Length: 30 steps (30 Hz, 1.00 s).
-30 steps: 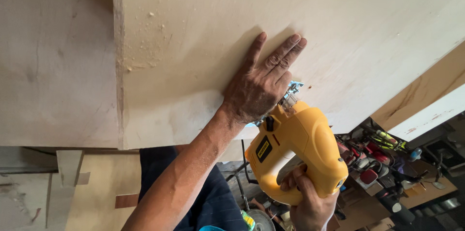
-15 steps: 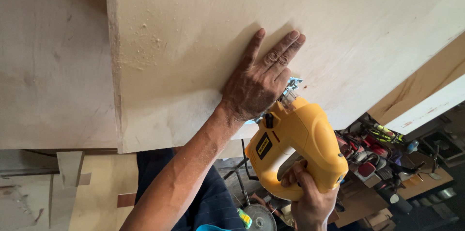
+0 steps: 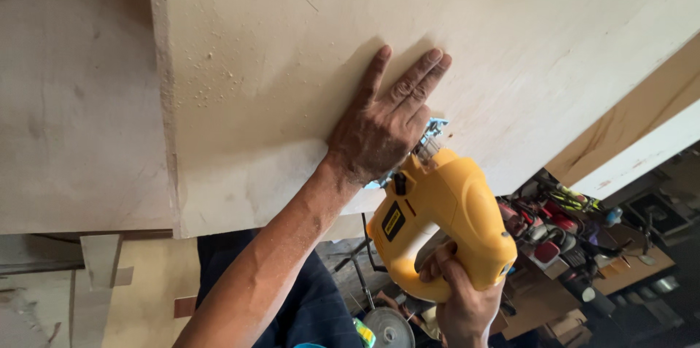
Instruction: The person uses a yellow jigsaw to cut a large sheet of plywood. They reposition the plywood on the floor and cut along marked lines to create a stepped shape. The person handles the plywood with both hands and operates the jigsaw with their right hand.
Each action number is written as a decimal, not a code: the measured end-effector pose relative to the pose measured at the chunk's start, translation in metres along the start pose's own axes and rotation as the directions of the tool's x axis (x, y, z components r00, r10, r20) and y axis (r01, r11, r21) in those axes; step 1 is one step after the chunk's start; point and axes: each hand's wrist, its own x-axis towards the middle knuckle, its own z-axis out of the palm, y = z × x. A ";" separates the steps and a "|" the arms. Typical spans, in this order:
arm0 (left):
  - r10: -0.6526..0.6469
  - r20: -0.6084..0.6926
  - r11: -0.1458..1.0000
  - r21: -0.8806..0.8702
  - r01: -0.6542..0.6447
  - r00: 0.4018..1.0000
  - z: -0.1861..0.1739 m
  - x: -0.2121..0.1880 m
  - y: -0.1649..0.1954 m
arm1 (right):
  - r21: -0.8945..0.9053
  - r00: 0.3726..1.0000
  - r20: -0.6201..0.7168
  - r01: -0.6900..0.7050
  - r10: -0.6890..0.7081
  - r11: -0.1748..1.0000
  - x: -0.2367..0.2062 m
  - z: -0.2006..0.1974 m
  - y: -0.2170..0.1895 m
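A large pale plywood sheet [image 3: 510,41] fills the upper view, dusted with sawdust. My left hand [image 3: 383,125] lies flat on it near its front edge, fingers spread. My right hand [image 3: 459,304] grips the handle of a yellow jigsaw [image 3: 437,220] from below. The saw's metal shoe [image 3: 430,136] rests on the sheet edge just right of my left hand. The blade is hidden.
A second pale board [image 3: 73,100] lies to the left, under the sheet. A shelf of red and dark tools [image 3: 561,224] sits at the lower right. A round disc [image 3: 390,326] and wood offcuts [image 3: 95,275] lie on the floor below.
My left hand and the jigsaw have shifted slightly along the sheet edge; my right hand shows more fully on the handle. The view has drifted a little.
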 end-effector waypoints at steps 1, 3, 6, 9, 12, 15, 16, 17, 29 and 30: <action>0.003 0.007 1.000 -0.008 -0.003 1.000 -0.001 -0.001 0.001 | -0.008 1.000 0.014 0.000 0.000 1.000 0.000 -0.001 0.000; 0.010 0.026 1.000 -0.016 -0.010 1.000 -0.003 0.000 0.002 | -0.031 0.999 0.032 -0.006 0.007 1.000 0.000 -0.003 -0.001; 0.012 0.063 1.000 0.010 -0.012 0.998 -0.007 0.000 0.000 | -0.049 0.997 0.077 -0.002 0.005 0.999 0.001 -0.005 -0.002; 0.030 0.084 0.999 0.035 -0.033 0.996 -0.007 0.005 -0.005 | -0.038 0.995 0.094 0.036 -0.032 0.999 0.004 -0.003 -0.002; 0.021 0.082 0.999 0.035 -0.024 0.996 -0.003 0.005 -0.005 | -0.028 0.999 0.032 0.011 -0.010 1.000 0.004 0.001 -0.001; -0.010 0.054 0.999 -0.036 0.012 0.999 0.000 0.001 0.001 | -0.055 0.999 -0.018 -0.035 0.034 0.998 -0.003 0.006 -0.003; -0.007 0.051 0.999 -0.034 0.009 0.999 0.001 0.000 0.002 | -0.041 1.000 -0.010 -0.027 0.027 0.999 -0.004 0.009 -0.003; -0.002 0.049 0.999 -0.033 0.004 0.999 0.002 0.000 0.002 | -0.026 1.000 -0.005 -0.019 0.019 0.999 -0.005 0.011 -0.003; 0.030 0.057 1.000 -0.012 -0.029 0.998 0.008 0.012 0.001 | 0.091 0.974 -0.119 -0.180 0.190 0.979 -0.010 0.024 -0.005; 0.032 0.065 0.999 -0.002 -0.032 0.997 0.009 0.013 0.001 | 0.098 0.974 -0.118 -0.181 0.192 0.979 -0.010 0.024 -0.005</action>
